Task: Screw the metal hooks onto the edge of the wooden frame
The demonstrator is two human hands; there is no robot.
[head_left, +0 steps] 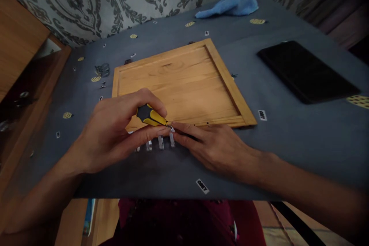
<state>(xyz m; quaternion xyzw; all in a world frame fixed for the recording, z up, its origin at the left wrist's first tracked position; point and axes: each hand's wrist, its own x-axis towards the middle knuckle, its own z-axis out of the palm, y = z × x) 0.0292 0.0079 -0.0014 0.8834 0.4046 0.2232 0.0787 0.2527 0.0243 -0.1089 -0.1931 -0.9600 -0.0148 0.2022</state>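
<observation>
A wooden framed panel (pixel 173 78) lies flat on the dark, printed tablecloth. Along its near edge sits a row of small, shiny metal hooks (pixel 160 142), partly covered by my left fingers. My left hand (pixel 115 128) is closed round the yellow and black handle of a short screwdriver (pixel 154 117), tilted with its tip down to the right. That tip meets the top of the rightmost metal hook (pixel 172 138). My right hand (pixel 215 146) pinches this hook's upper end between thumb and forefinger. Whether a screw sits under the tip is hidden by the fingers.
A black tablet-like slab (pixel 307 71) lies to the right. At the back is a crumpled blue cloth (pixel 230 4). Small dark screws (pixel 103 85) lie left of the panel. A wooden cabinet (pixel 25 42) borders the table's left side, and a patterned wall (pixel 129 0) its back.
</observation>
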